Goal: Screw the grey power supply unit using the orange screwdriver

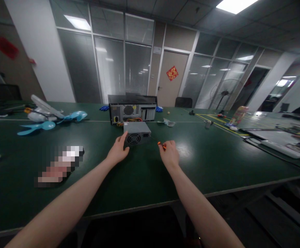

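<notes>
A grey computer power supply sits on the green table, its round fan grille facing me. At its left side is my left hand, fingers apart, the index fingertip at the edge of the casing. My right hand is closed around the orange and black handle of a screwdriver. Its thin shaft points left toward the power supply's right side; whether the tip touches is too fine to tell. Directly behind lies a black computer case, its back panel toward me, with coloured cables between the two.
Light-blue fan blades and white fan parts lie at the left. A blurred-out flat object is nearer. Behind are blue gloves and a crumpled plastic bag. At right stand a bottle and a power strip.
</notes>
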Demonstrator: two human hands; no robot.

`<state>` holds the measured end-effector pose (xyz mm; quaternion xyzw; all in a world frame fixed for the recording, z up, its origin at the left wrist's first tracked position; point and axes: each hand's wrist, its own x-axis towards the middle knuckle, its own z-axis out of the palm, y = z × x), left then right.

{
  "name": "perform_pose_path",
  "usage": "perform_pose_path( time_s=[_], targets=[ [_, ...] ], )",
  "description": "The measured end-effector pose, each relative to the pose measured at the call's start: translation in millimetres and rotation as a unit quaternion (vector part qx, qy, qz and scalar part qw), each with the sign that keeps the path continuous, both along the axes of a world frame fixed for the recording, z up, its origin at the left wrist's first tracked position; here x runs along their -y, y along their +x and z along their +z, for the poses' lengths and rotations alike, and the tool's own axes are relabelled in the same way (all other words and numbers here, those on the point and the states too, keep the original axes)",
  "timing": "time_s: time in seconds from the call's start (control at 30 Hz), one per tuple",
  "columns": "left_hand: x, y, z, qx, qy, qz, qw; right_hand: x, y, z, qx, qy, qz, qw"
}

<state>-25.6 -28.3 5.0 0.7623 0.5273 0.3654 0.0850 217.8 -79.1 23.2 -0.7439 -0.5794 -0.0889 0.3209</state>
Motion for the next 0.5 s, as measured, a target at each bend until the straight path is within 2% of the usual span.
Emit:
perform_pose_path(
  time_s=[0.2, 0.33, 0.5],
  targets=[
    [-0.6, -0.7, -0.6, -0.003, 0.000, 0.000, 1.000, 1.6, -1.7, 1.9, 0.025, 0.040, 0.017, 0.999],
    [-1.0, -1.1, -1.0, -0.001, 0.004, -0.002, 1.000, 2.0, -0.8, 1.8, 0.037, 0.075, 0.051, 0.995],
    [-0.1, -1.0, -0.6, 0.000, 0.003, -0.001, 1.000, 4.3, 0.4, 2.7, 0.040, 0.047, 0.040, 0.997]
  ],
)
